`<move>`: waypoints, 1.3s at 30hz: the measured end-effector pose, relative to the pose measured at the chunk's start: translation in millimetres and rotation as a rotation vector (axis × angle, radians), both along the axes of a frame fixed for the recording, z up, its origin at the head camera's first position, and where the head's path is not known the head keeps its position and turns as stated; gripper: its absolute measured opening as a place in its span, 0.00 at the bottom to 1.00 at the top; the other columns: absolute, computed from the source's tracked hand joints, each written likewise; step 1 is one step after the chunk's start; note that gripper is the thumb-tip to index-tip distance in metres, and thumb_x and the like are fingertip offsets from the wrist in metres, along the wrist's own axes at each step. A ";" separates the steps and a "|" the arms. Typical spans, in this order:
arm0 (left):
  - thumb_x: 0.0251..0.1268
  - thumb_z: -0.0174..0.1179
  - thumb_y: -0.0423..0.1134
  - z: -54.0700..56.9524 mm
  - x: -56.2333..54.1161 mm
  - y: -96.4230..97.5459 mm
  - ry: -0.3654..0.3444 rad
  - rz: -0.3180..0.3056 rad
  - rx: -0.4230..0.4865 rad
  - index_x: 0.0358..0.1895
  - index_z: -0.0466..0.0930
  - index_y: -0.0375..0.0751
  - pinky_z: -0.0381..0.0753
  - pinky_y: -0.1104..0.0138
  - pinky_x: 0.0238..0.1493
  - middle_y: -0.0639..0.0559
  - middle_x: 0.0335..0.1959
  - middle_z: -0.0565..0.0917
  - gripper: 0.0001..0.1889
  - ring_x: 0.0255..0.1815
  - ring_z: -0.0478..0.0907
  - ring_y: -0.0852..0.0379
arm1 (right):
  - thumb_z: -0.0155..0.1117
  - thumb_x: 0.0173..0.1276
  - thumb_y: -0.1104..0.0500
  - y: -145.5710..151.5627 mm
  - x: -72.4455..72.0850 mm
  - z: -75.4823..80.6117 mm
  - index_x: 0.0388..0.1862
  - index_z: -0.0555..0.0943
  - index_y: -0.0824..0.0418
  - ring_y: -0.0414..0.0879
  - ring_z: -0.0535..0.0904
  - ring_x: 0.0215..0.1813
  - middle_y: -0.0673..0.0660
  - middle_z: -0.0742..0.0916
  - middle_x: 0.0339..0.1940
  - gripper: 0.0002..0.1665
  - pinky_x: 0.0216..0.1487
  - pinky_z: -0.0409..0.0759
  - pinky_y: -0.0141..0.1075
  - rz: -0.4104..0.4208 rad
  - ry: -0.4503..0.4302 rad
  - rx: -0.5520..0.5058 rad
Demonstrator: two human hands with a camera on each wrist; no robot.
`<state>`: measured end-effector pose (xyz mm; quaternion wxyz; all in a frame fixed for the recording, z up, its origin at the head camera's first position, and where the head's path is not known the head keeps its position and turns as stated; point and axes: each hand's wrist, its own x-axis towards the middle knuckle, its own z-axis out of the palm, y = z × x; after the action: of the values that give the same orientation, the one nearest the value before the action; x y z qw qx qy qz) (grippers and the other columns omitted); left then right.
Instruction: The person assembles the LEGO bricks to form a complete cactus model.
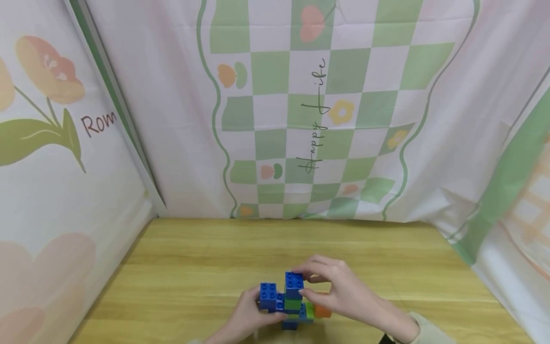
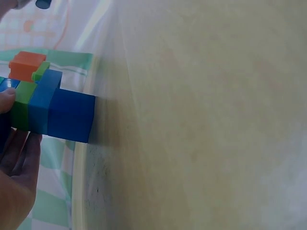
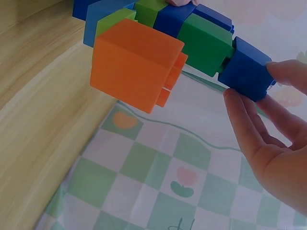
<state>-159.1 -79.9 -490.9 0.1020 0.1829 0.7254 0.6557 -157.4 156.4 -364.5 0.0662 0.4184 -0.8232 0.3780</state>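
Note:
A built stack of toy building blocks, with green blocks [image 1: 293, 304] and several blue ones, stands near the table's front edge. My left hand [image 1: 246, 313] grips it from the left, thumb across the front; in the left wrist view its fingers [image 2: 29, 158] lie behind the lower blocks. At the top, my right hand [image 1: 341, 286] pinches a blue block [image 3: 245, 69] between thumb and fingers. Green studs show in a narrow gap between this block and the green block [image 3: 207, 44] beneath it. An orange block [image 3: 134, 64] juts from one side, and another blue block [image 1: 268, 294] from the other.
The wooden table [image 1: 206, 258] runs back to a curtain [image 1: 275, 110] with green and white checks. A printed white panel [image 1: 51, 205] borders the left side, and more hanging cloth [image 1: 507, 210] borders the right.

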 end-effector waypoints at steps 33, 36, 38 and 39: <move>0.53 0.74 0.37 0.5 -1.5 -0.9 0.004 -0.015 0.015 0.53 0.80 0.37 0.84 0.76 0.48 0.37 0.49 0.87 0.24 0.44 0.85 0.67 | 0.71 0.56 0.69 -9.0 -11.5 6.4 0.41 0.81 0.60 0.41 0.87 0.43 0.54 0.87 0.40 0.14 0.43 0.87 0.26 0.086 -0.005 0.036; 0.53 0.74 0.37 0.4 -1.2 -0.5 -0.005 -0.014 0.019 0.54 0.80 0.37 0.84 0.76 0.48 0.36 0.49 0.86 0.24 0.44 0.85 0.66 | 0.71 0.56 0.69 -9.1 -12.5 7.1 0.41 0.81 0.60 0.41 0.86 0.43 0.54 0.87 0.40 0.14 0.43 0.87 0.26 0.086 -0.023 0.049; 0.53 0.74 0.37 1.0 -0.7 -0.3 -0.007 -0.012 0.021 0.54 0.80 0.38 0.84 0.76 0.48 0.37 0.49 0.87 0.24 0.44 0.85 0.67 | 0.71 0.56 0.69 -9.0 -12.6 7.4 0.41 0.81 0.60 0.41 0.86 0.43 0.53 0.87 0.40 0.14 0.44 0.87 0.26 0.081 -0.033 0.056; 0.53 0.74 0.37 1.4 -0.4 -0.2 -0.007 -0.009 0.019 0.54 0.80 0.38 0.84 0.76 0.48 0.37 0.49 0.87 0.24 0.44 0.85 0.67 | 0.71 0.56 0.68 -8.9 -12.4 7.5 0.41 0.81 0.60 0.41 0.86 0.43 0.53 0.87 0.40 0.14 0.44 0.87 0.26 0.080 -0.034 0.056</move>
<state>-159.5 -80.1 -489.5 0.1055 0.1848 0.7181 0.6626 -169.8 147.5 -357.0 0.0251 0.4463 -0.8171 0.3641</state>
